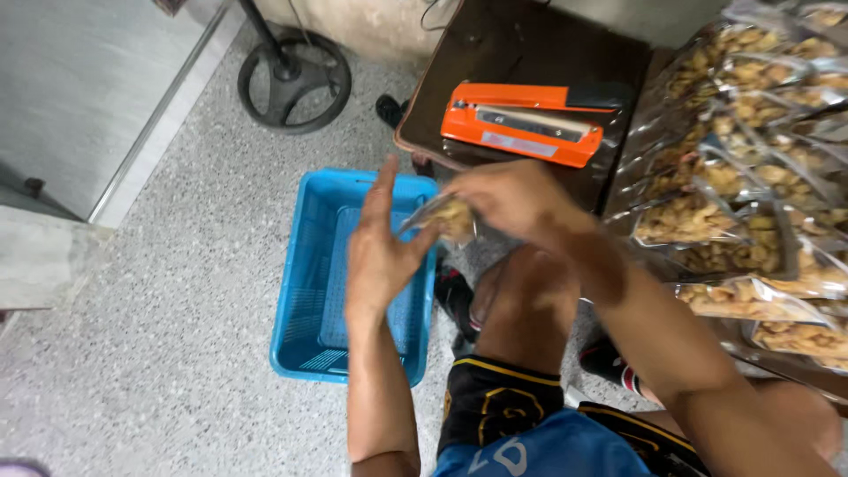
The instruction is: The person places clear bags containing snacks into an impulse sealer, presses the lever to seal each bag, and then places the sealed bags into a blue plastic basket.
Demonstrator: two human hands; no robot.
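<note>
My right hand (505,198) grips a small clear bag of golden fried snacks (446,217) from above, holding it over the near right corner of a blue plastic basket (307,291). My left hand (382,247) is spread flat with fingers apart, its thumb side touching the bag's left end. An orange heat sealer (523,122) lies shut on a dark brown table (530,44) just beyond the hands.
Several filled clear snack bags (746,177) are piled at the right. A round black fan base (291,81) stands on the speckled floor at the back. My knees and black-and-red shoes (455,296) are below the hands. A metal door (79,79) is at left.
</note>
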